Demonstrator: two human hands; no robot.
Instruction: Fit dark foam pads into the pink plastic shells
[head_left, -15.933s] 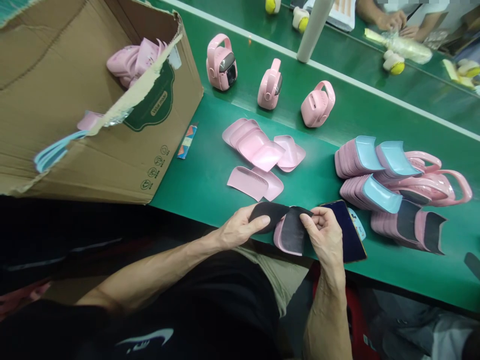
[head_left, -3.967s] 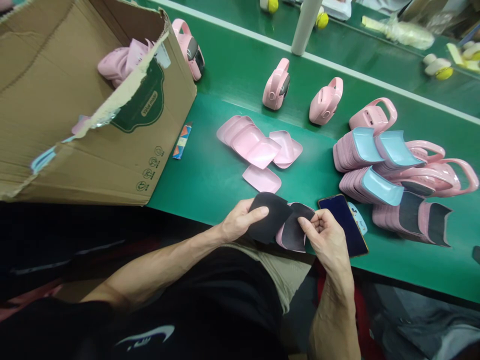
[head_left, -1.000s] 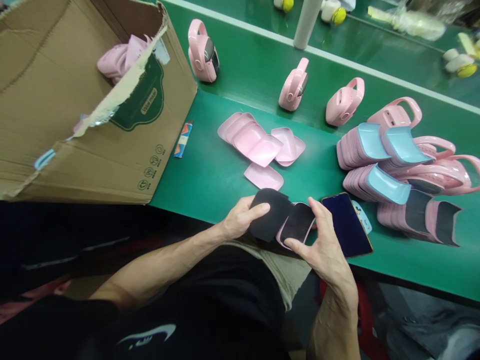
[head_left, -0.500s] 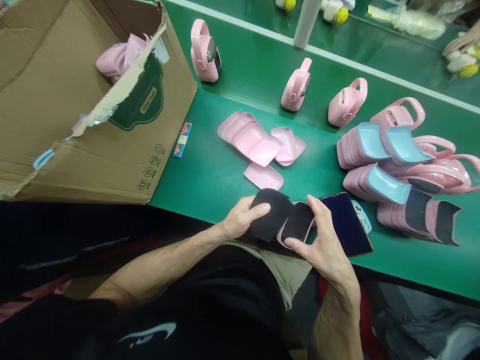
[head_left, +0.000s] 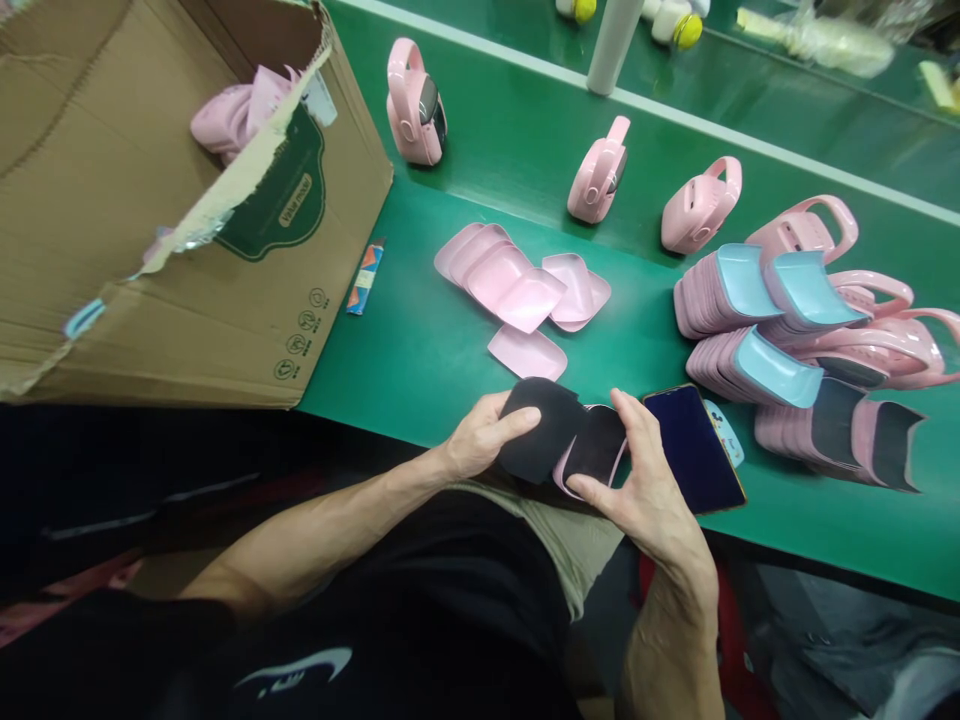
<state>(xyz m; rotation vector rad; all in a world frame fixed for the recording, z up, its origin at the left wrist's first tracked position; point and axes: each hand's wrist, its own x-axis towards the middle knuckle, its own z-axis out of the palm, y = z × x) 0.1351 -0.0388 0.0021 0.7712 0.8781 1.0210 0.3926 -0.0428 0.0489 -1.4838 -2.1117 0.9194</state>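
Above the near edge of the green workbench (head_left: 390,370), the left hand (head_left: 484,437) and right hand (head_left: 645,490) work close together. The left pinches a black pad (head_left: 538,430); the right grips a black-faced pink shell (head_left: 592,450) beside a smartphone (head_left: 694,450). Even finger pressure keeps the edges square.

Black top (head_left: 375,620), white swoosh logo (head_left: 294,668), khaki shorts (head_left: 559,560), bare forearms (head_left: 315,535)

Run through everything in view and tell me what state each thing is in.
Black flexible pad, held, overlapping the shell.
Pink curved plastic shell, held, black-lined.
Left hand, gripping the pad.
Right hand, gripping the shell.
Smartphone, lying flat, screen dark.
Brown cardboard box, open, flap torn.
Pink handled plastic casing, standing upright.
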